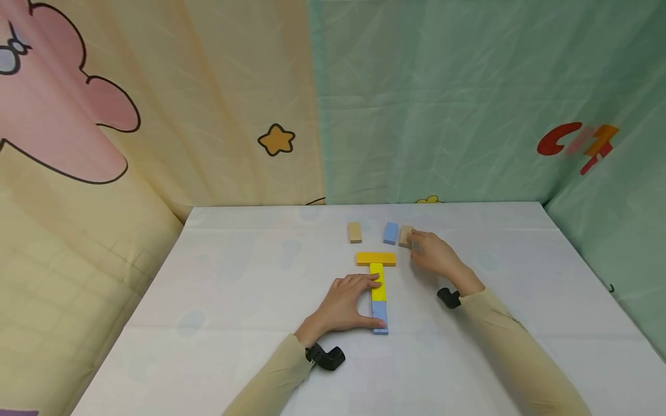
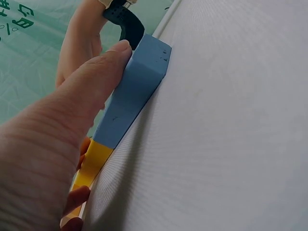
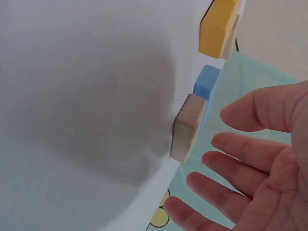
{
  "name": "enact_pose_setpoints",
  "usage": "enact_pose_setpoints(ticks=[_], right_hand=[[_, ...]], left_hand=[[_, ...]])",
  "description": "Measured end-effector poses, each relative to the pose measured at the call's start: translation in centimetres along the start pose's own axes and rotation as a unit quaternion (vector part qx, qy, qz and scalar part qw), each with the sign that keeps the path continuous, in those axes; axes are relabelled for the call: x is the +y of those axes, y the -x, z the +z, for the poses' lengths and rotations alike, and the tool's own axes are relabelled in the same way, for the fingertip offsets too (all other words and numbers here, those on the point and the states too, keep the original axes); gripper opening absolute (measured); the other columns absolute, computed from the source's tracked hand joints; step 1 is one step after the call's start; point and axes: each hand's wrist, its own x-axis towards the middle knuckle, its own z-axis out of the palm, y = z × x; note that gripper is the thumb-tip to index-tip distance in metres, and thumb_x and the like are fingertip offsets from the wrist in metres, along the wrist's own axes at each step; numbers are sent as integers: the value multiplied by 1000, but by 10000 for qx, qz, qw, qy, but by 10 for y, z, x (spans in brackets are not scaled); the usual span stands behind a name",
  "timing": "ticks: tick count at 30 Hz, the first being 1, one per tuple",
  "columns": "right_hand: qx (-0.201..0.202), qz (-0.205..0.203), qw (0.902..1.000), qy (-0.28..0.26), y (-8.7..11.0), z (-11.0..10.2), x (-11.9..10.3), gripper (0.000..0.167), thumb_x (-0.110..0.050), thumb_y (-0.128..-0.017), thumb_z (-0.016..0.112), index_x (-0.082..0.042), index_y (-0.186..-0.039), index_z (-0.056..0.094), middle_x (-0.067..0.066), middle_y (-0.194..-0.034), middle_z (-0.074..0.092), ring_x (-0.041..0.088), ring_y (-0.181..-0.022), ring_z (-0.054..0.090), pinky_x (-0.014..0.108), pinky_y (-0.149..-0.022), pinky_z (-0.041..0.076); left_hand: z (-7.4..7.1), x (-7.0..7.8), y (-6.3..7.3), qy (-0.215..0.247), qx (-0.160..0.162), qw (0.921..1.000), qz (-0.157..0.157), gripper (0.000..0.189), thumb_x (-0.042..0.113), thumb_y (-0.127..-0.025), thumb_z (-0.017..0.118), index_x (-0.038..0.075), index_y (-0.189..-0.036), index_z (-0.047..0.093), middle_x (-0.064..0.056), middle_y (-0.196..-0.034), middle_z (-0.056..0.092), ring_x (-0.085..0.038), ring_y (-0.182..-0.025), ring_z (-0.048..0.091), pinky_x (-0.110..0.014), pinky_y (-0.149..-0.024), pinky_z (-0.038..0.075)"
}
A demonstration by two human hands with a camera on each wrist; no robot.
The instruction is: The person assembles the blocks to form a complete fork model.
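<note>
On the white desk [image 1: 234, 352], three blocks lie in a T: an orange-yellow block [image 1: 376, 259] as the crossbar, a bright yellow block [image 1: 378, 294] meeting it, and a long blue block [image 1: 379, 311] end to end with the yellow one. The left hand [image 1: 340, 303] spans the stem in a wide grip, its thumb against the blue block near the lower end and its fingertips on the yellow one. Beyond the crossbar lie a short blue block [image 1: 390, 233] and, just to its right, a wooden block [image 1: 404, 237]; a second wooden block [image 1: 355, 233] lies farther left. The right hand [image 1: 436, 254] is at the right-hand wooden block, its grip wide with thumb and fingers apart; whether they touch it I cannot tell.
</note>
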Motion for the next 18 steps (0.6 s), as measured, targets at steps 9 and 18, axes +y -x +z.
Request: enact_pose_setpoints(ticks=[9, 18], right_hand=[[-318, 248, 9979, 513, -8, 6, -2, 42, -6, -90, 56, 12, -128, 51, 28, -133, 47, 44, -123, 42, 52, -100, 33], [-269, 1, 9949, 970, -17, 12, -9, 39, -8, -91, 58, 7, -127, 56, 24, -132, 51, 41, -120, 47, 52, -95, 39]], left_hand=[[1, 0, -1, -7, -4, 10000, 26, 82, 72, -71, 64, 24, -135, 49, 12, -146, 36, -12, -132, 32, -37, -96, 30], [0, -2, -1, 37, -26, 10000, 28, 83, 72, -71, 64, 23, -136, 49, 11, -146, 36, -12, -132, 31, -37, -95, 30]])
